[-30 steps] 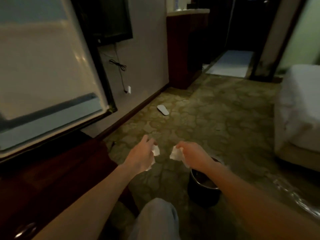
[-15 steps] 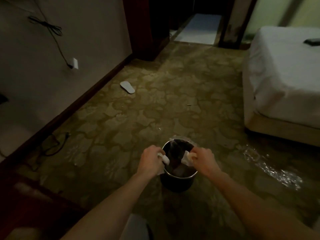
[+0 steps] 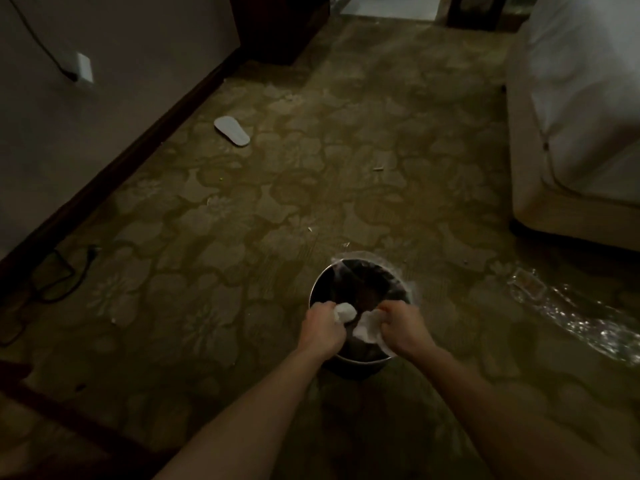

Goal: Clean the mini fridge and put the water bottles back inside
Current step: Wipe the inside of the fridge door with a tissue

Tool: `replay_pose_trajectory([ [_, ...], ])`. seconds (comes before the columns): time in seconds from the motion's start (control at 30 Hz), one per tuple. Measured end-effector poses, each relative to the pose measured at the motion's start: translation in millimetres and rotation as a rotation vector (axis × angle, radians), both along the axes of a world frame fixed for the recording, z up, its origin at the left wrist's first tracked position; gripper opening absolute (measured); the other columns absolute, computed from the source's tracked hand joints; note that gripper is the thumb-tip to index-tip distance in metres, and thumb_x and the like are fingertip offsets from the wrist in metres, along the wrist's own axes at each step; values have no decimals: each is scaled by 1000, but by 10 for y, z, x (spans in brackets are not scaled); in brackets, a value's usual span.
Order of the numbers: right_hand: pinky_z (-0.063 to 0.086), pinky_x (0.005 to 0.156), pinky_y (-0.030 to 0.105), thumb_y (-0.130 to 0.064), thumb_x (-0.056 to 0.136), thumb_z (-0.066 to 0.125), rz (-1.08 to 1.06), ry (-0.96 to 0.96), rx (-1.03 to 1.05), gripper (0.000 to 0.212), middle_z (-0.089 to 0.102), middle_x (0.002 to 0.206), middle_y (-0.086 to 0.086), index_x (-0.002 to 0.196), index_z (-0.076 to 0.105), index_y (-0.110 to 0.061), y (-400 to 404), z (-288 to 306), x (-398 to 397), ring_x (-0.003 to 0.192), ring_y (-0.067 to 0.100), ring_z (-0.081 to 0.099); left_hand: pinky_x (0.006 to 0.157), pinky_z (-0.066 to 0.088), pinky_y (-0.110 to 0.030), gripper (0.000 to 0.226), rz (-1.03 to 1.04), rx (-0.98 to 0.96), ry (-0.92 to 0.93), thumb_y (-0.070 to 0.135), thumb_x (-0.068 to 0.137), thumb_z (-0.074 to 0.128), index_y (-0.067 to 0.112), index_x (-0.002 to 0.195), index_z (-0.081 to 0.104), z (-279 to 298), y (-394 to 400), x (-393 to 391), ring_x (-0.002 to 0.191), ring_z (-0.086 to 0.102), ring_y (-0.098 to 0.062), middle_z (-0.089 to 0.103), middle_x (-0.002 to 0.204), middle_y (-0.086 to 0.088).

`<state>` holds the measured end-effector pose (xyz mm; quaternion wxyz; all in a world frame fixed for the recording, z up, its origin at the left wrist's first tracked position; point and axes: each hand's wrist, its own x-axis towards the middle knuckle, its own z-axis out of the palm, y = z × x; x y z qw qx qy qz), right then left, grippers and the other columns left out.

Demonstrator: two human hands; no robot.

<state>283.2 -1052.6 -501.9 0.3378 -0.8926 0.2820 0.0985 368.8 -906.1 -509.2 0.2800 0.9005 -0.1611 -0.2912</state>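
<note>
We look down on a dim room whose floor, a worn olive-green carpet with a pale blotchy flower pattern (image 3: 263,209), fills most of the frame. Low in the centre stands a round dark bin with a shiny metal rim and a clear plastic liner (image 3: 360,271). Our left hand (image 3: 320,327) hangs over the bin's near left edge, fingers curled tight around a small crumpled wad of white tissue (image 3: 344,311). Our right hand (image 3: 401,323) is just beside it over the near right edge, its fingers clamped on a larger crumpled white tissue (image 3: 369,329) that hangs into the bin's mouth. The two hands are close but not touching.

At the upper left runs a plain beige wall (image 3: 138,64) with a dark wooden skirting board (image 3: 138,147) slanting down to the left edge. A white wall socket (image 3: 84,68) sits on that wall with a black cable (image 3: 34,39) plugged into it. A second black cord (image 3: 59,275) lies looped on the carpet at the left. A flat white slipper (image 3: 231,130) lies on the carpet near the skirting. A dark wooden cabinet (image 3: 277,26) stands at the top centre, and a white-sheeted bed with a beige base (image 3: 571,133) fills the upper right. A crumpled sheet of clear glinting plastic (image 3: 571,313) lies on the carpet at the right edge. The mini fridge and water bottles lie outside what we see.
</note>
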Motion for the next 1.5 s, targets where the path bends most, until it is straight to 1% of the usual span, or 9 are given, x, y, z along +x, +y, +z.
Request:
replay_pose_trajectory([
  [0.13, 43, 66, 23, -10, 90, 56, 39, 81, 11, 22, 70, 98, 4, 107, 68, -16, 76, -184, -60, 91, 19, 66, 101, 44, -33, 56, 31, -3, 71, 14, 90, 60, 16, 143, 44, -84, 60, -2, 128, 47, -22, 45, 145, -4],
  [0.33, 50, 74, 28, -12, 83, 57, 86, 41, -42, 42, 70, 109, 4, 124, 62, -21, 146, 64, -91, 98, 21, 65, 81, 41, -28, 31, 9, -15, -42, 22, 92, 56, 17, 122, 60, 161, 213, -13, 103, 53, -11, 58, 128, -2],
  [0.43, 51, 77, 28, -12, 86, 53, 135, 1, -76, 36, 69, 110, 2, 119, 63, -21, 205, 332, -72, 101, 20, 64, 94, 48, -36, 41, -20, 27, -96, 24, 92, 58, 18, 133, 54, 460, 296, -48, 120, 54, -20, 55, 134, -2],
  [0.6, 50, 94, 37, -21, 90, 56, 231, -8, -198, 46, 62, 128, 2, 136, 53, -21, 464, 937, -50, 116, 20, 58, 90, 51, -39, 31, -95, 86, -240, 27, 91, 56, 20, 121, 60, 1126, 585, -165, 112, 57, -21, 58, 126, -1],
  [0.77, 54, 83, 38, -25, 89, 56, 320, -141, -329, 41, 64, 122, 2, 130, 55, -22, 885, 1640, -168, 108, 22, 61, 102, 42, -38, 42, -156, 152, -469, 35, 94, 52, 16, 131, 56, 1833, 1063, -329, 129, 47, -23, 49, 142, -3],
  [0.97, 52, 87, 38, -33, 85, 59, 420, -304, -439, 43, 61, 125, -2, 126, 56, -26, 1413, 2587, -373, 113, 24, 58, 102, 44, -38, 41, -124, 154, -708, 42, 92, 53, 18, 124, 60, 2676, 1700, -636, 121, 51, -20, 56, 129, 1],
  [1.17, 50, 89, 39, -46, 84, 57, 491, -425, -505, 41, 63, 119, -3, 121, 57, -28, 2019, 3481, -481, 112, 22, 58, 115, 23, -39, 55, -162, 258, -866, 52, 93, 45, 21, 138, 47, 3399, 2404, -919, 136, 37, -20, 44, 146, 0],
  [1.37, 43, 103, 39, -52, 88, 57, 552, -563, -532, 63, 51, 141, 1, 143, 45, -22, 2796, 4134, -432, 128, 23, 47, 116, 21, -39, 57, -67, 332, -1018, 54, 93, 41, 23, 141, 45, 4113, 3290, -1141, 140, 32, -20, 40, 150, 1],
  [1.5, 39, 108, 39, -55, 89, 54, 662, -668, -542, 64, 48, 145, -4, 144, 43, -24, 3458, 4491, -364, 133, 20, 42, 114, 23, -37, 57, 53, 362, -1094, 55, 93, 41, 23, 139, 47, 4540, 3970, -1302, 138, 35, -19, 44, 147, 2],
])
